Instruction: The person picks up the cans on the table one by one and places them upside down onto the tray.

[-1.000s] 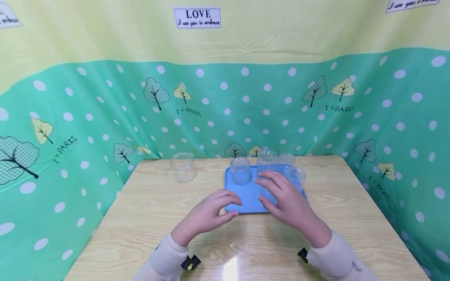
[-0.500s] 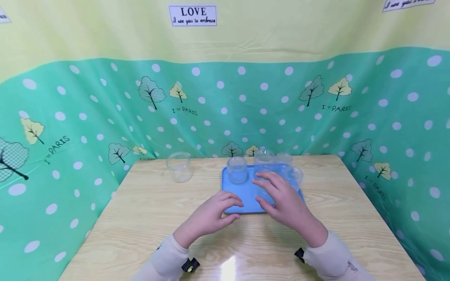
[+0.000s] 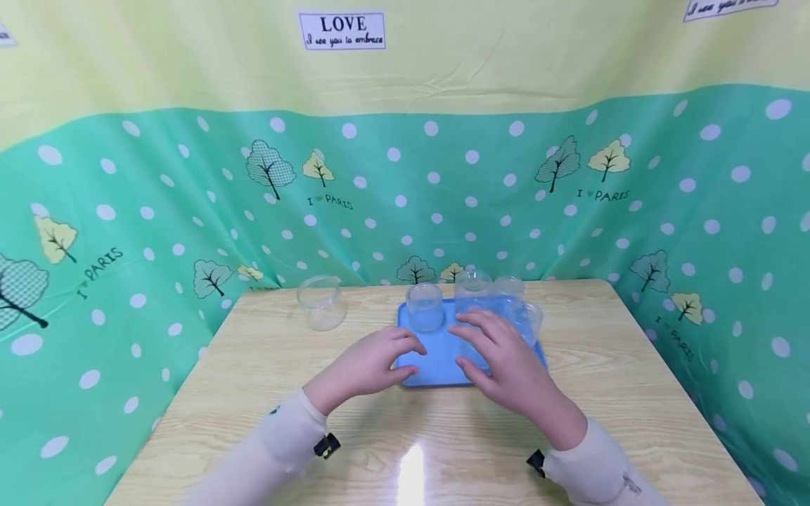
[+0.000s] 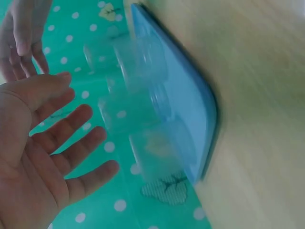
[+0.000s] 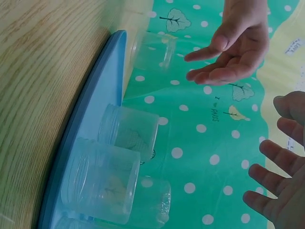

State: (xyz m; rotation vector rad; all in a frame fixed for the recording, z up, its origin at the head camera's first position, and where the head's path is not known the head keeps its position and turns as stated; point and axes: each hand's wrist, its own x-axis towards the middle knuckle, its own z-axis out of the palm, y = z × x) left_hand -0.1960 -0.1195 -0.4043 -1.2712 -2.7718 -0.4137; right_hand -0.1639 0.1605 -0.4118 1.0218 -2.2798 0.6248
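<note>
My left hand (image 3: 373,358) hovers over the near left edge of the blue tray (image 3: 439,362), its fingers spread and loosely bent with nothing in them. Opposite it, above the tray's right half, my right hand (image 3: 506,355) holds nothing, fingers relaxed and apart. A clear plastic jar (image 3: 425,309) stands at the tray's back left. Several more clear jars (image 3: 473,282) are grouped on the right side, partly hidden by the right hand. In the right wrist view, a jar (image 5: 102,181) shows ridged rings at its tray end. Neither hand touches a jar.
A clear container (image 3: 323,306) stands on the wooden table (image 3: 266,393) left of the tray. Close behind the table hangs a green and yellow printed curtain (image 3: 380,176), which wraps round both sides.
My left hand has moved slightly forward and left, over the tray's edge. The right hand holds nearly the same pose. The head view has shifted a little; tray and jars stay put.
</note>
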